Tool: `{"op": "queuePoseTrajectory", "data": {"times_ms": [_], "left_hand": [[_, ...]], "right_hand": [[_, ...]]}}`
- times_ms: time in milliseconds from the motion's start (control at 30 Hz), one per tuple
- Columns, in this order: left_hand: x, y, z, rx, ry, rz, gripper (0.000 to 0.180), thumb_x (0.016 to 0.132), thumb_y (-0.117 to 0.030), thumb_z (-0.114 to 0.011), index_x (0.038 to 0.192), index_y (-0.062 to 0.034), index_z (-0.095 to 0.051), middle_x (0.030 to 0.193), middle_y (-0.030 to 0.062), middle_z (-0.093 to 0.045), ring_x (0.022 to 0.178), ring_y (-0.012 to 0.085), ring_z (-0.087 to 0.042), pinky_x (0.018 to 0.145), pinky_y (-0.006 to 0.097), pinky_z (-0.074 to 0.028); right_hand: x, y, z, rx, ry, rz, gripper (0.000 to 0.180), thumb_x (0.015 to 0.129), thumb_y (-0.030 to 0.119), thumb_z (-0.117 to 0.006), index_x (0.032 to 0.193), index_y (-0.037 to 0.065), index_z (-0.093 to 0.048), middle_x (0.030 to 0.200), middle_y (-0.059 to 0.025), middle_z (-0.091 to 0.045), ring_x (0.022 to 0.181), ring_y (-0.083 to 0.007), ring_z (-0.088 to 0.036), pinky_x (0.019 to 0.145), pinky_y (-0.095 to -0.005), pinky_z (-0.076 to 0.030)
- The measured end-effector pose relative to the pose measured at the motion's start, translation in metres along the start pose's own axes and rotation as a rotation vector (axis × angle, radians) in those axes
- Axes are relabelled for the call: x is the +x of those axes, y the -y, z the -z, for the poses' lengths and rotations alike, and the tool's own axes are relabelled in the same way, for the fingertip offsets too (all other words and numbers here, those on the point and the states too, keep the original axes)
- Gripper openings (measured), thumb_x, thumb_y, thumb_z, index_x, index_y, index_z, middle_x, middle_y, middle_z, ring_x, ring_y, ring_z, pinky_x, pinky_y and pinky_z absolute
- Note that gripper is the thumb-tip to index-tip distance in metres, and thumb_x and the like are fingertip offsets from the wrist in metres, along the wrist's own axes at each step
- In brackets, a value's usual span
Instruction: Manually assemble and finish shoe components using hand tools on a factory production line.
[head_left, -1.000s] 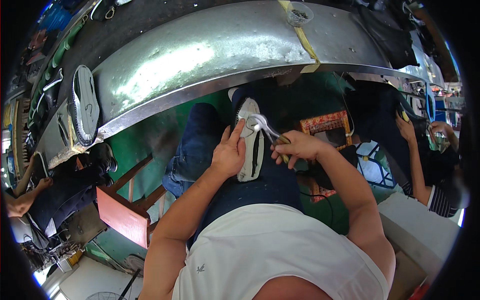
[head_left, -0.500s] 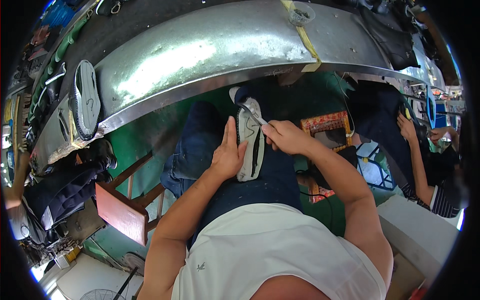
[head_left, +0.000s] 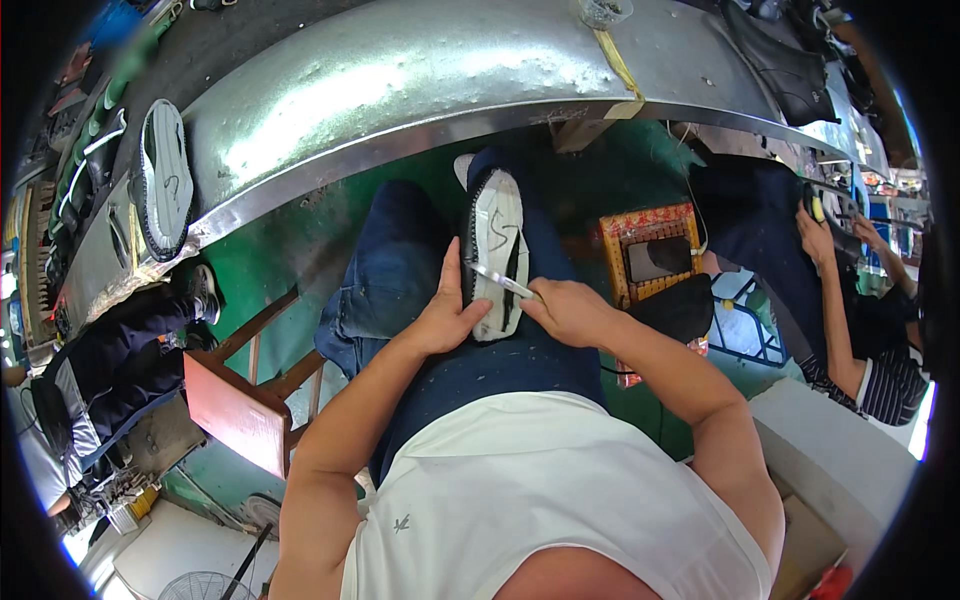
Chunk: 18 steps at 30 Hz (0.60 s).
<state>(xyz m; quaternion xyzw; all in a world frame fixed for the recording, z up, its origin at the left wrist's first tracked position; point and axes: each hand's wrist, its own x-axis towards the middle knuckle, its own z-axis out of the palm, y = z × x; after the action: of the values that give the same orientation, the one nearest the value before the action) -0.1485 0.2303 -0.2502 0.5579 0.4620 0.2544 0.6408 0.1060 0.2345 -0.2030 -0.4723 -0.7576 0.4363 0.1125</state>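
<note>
A shoe (head_left: 498, 222) lies bottom up along my right thigh, its whitish underside toward me. Dark edging runs around it, and there is a hand-drawn mark and a black gap down one side. My left hand (head_left: 450, 312) grips the shoe's left edge, fingers straight along the side and thumb on the underside near its close end. In my right hand (head_left: 568, 312) is a slim, pale metal tool (head_left: 505, 281), pinched in closed fingers. The tool reaches leftward across the shoe's underside, its tip by the left edge near my left fingers. I cannot make out the tip's exact shape.
Ahead runs a curved metal-topped bench (head_left: 400, 110). On its left end stands a similar shoe (head_left: 166, 180); a black boot (head_left: 775, 70) lies at the right. A wooden stool (head_left: 235, 410) is at left, a woven seat (head_left: 650, 255) at right. Another person's hand (head_left: 817, 238) works at far right.
The tool and my right hand have moved down the shoe toward me, from its far end to its nearer half. The shoe remains in my left hand.
</note>
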Motion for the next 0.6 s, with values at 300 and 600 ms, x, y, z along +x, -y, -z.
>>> {"op": "queuePoseTrajectory", "data": {"times_ms": [300,600], "left_hand": [[0.111,-0.043,0.033,0.053,-0.178,0.339,0.065,0.098,-0.049,-0.058,0.118,0.0127,-0.064,0.107,0.0216,-0.071,0.101,0.0275,-0.068,0.091,0.039,-0.051],[-0.038,-0.064,0.077,-1.212,0.319,-0.241,0.110,0.081,-0.088,-0.048,0.151,-0.0030,-0.041,0.161,0.0243,-0.030,0.150,0.0335,-0.032,0.121,0.054,-0.027]], "right_hand": [[-0.017,-0.053,-0.023,0.993,-0.197,-0.556,0.051,0.109,0.047,-0.037,0.114,0.001,-0.059,0.087,-0.0070,-0.066,0.069,-0.0147,-0.066,0.050,-0.0241,-0.044],[-0.028,-0.063,-0.012,1.021,-0.186,-0.645,0.035,0.105,0.034,-0.053,0.118,0.002,-0.058,0.092,-0.0069,-0.066,0.078,-0.0169,-0.067,0.066,-0.0298,-0.051]]}}
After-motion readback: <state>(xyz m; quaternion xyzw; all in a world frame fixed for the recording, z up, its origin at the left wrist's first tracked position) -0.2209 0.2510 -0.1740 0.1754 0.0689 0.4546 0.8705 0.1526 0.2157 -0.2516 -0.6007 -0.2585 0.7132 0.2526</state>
